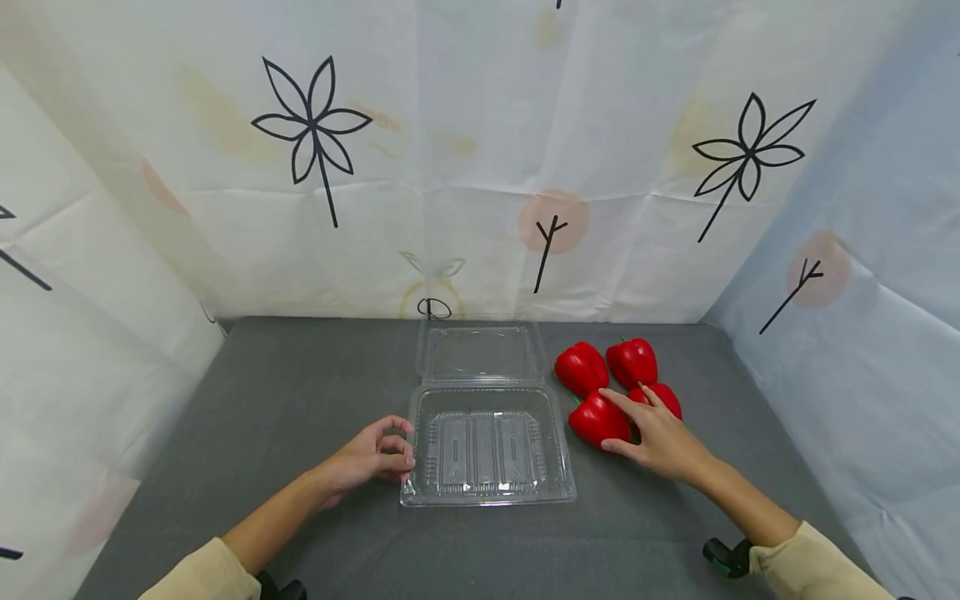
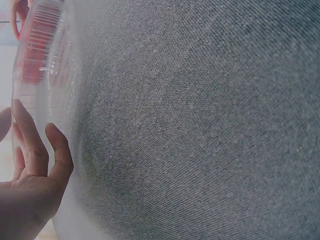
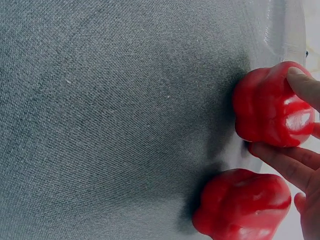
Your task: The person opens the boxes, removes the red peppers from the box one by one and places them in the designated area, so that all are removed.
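Observation:
Several red bell peppers sit in a cluster to the right of a clear plastic clamshell container (image 1: 491, 450), whose lid (image 1: 482, 354) lies folded back behind it. My right hand (image 1: 660, 437) grips the nearest red bell pepper (image 1: 597, 419), thumb on one side and fingers on the other; in the right wrist view this pepper (image 3: 272, 107) rests on or just above the cloth, which I cannot tell. Another pepper (image 3: 245, 205) lies beside it, partly under the hand in the head view. My left hand (image 1: 375, 458) pinches the container's left rim between thumb and bent fingers.
Two more peppers, one at the back left (image 1: 581, 369) and one at the back right (image 1: 632, 362), stand behind the gripped one. A grey cloth (image 1: 300, 392) covers the table. Patterned white fabric (image 1: 480, 150) hangs at the back and sides.

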{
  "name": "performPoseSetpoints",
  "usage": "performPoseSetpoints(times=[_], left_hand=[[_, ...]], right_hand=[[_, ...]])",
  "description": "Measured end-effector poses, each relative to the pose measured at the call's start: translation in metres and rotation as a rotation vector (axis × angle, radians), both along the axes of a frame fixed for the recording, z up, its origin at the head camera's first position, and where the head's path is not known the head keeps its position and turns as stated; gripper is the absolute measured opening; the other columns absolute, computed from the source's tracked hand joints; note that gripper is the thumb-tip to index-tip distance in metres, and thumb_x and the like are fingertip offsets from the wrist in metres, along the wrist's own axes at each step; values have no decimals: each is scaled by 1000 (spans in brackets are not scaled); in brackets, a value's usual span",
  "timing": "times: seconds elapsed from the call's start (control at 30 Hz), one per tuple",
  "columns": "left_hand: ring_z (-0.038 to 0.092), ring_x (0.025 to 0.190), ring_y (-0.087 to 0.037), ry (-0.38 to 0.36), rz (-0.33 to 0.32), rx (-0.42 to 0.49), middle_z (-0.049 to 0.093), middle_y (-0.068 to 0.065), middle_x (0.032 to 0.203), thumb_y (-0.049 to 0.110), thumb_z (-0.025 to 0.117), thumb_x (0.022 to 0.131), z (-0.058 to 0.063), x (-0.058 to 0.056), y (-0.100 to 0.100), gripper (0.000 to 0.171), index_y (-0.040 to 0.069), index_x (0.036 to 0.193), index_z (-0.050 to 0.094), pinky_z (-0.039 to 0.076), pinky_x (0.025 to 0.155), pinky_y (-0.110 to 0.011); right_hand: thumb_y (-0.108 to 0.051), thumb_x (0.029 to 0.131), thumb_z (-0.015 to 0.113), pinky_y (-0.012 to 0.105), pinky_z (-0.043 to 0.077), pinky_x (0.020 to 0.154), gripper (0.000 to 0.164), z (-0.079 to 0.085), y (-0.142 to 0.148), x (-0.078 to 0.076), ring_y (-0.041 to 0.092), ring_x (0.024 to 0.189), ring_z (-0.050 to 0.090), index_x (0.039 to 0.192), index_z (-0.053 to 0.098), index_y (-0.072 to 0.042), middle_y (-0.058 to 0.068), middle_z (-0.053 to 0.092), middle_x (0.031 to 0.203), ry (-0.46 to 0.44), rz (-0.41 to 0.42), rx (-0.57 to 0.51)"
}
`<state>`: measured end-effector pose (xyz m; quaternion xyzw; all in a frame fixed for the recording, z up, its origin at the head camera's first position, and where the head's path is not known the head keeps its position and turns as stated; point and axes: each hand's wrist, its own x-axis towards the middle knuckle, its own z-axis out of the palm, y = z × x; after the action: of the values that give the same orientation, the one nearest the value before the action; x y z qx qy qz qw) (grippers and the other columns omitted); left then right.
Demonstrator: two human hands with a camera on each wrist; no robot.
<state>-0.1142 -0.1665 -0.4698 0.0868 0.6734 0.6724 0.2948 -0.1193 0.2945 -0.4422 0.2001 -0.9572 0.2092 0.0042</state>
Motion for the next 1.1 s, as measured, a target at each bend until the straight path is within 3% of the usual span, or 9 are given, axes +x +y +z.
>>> performPoseSetpoints(times=[0.13,0.33,0.53,0.8,1.0,1.1], left_hand=[[64,77,-17,0,4,-10,63,-4,86,-1,67,90,1,0,0,47,-5,126,37,55,76,-33],[64,77,-17,2,7,-15,63,-3,86,-2,66,90,0,1,-1,47,-5,126,37,55,75,-33],[64,76,-16,-4,14,-20,63,-3,86,-2,66,90,1,1,-1,48,-7,127,36,55,75,-33],[65,76,-16,3,23,-35,64,-3,86,3,68,90,-1,0,1,48,-5,127,38,55,76,-33],[67,81,-21,0,110,-139,66,-7,96,21,68,94,-2,-3,-2,53,-1,133,40,55,77,-35],[66,85,-24,27,161,-189,65,-13,101,22,66,96,2,-9,-6,51,-2,134,41,54,78,-37]], right_hand=[[-35,81,81,72,41,92,75,0,-1,-1,55,127,43,143,50,-7,21,62,129,25,11,24],[-36,78,82,70,18,108,77,1,-3,-2,36,112,61,141,53,-3,19,65,125,150,65,106],[-32,75,83,71,21,106,77,2,-3,-3,36,114,59,138,54,2,20,64,126,286,97,150],[-32,76,82,71,25,104,76,6,0,-6,37,116,58,139,53,1,20,62,129,279,73,161],[-33,79,79,74,23,102,75,12,7,-16,38,118,56,141,51,-3,21,59,132,296,31,133],[-32,82,76,75,22,102,72,19,13,-24,40,121,53,142,49,-4,23,56,134,291,-9,117]])
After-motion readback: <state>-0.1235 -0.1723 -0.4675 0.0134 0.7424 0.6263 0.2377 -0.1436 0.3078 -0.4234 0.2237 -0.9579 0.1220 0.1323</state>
